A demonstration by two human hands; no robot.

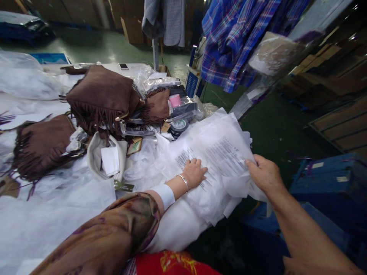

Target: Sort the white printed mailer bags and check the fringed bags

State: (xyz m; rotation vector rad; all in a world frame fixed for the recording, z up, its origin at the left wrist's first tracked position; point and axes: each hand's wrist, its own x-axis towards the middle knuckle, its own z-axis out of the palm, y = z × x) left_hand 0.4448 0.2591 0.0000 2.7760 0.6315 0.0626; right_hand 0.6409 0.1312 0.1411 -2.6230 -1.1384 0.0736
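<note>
Several thin white printed plastic bags (223, 147) lie in a loose pile at the table's right edge. My left hand (194, 172) rests on the pile with its fingers spread, pressing on the printed bags. At the right, my right hand (263, 172) pinches the edge of a bag between thumb and fingers. Left of the pile stands an open pale fabric pouch (93, 156) with folded white paper (110, 161) inside. Brown fringed bags (100, 91) lie farther back on the left.
A roll of black tape (179, 126) and a pink roll (174, 101) lie behind the pile. A wrapped metal post (246, 101) rises at the right, near a hanging blue plaid shirt (229, 42). Blue crates (329, 175) stand lower right.
</note>
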